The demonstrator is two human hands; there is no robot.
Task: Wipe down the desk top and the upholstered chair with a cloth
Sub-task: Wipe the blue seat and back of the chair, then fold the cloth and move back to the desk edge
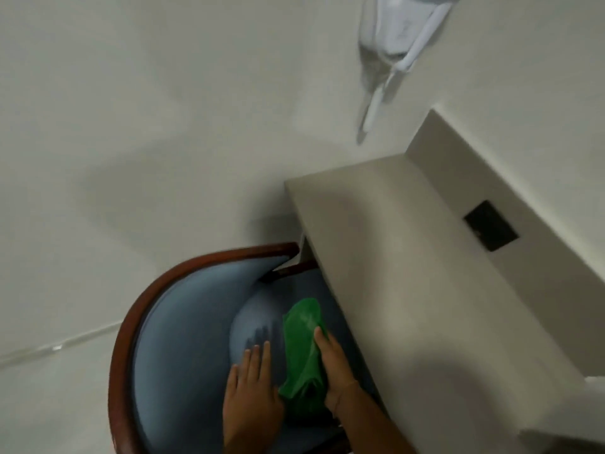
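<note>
A blue upholstered chair [183, 326] with a curved dark wood rim sits tucked partly under a beige desk top [402, 263]. A green cloth [302, 342] lies on the seat cushion. My right hand [334, 368] grips the cloth along its right side and presses it onto the seat. My left hand [252, 391] lies flat on the cushion just left of the cloth, fingers spread and holding nothing. A darker streak marks the fabric ahead of my left fingertips.
The desk has a raised back ledge with a black socket plate [491, 230]. A white wall-mounted fixture [393, 44] hangs above the desk's far end. Pale floor tiles [98, 158] surround the chair on the left.
</note>
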